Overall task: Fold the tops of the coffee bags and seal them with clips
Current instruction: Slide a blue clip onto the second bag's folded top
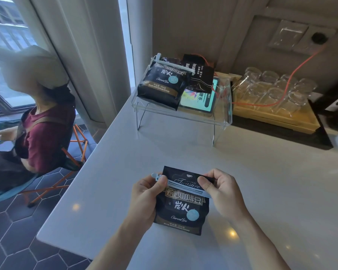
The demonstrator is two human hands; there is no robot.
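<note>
The task looked partly done; on the clear acrylic stand at the back of the surface lay one coffee bag already closed with a white clip across its folded top, and a second dark bag lay beside it, overlapping it, though whether that one was sealed could not be told; the bag in hand seemed to be at the clipping step, with its top not yet visibly folded down.

That bag stood near the front edge of the surface, between the two hands; it was black and glossy with gold and white lettering and a pale blue round mark, plump in the lower half and flat toward the top; a pale blue clip ran across its upper part, slanting down to the right, its hinge end jutting out past the left side.

The left hand gripped the bag's left edge, fingers curled and thumb pressed on the clip; the right hand pinched the clip's right end against the bag, fingers bent round it; whether the clip had latched could not be told.
</note>
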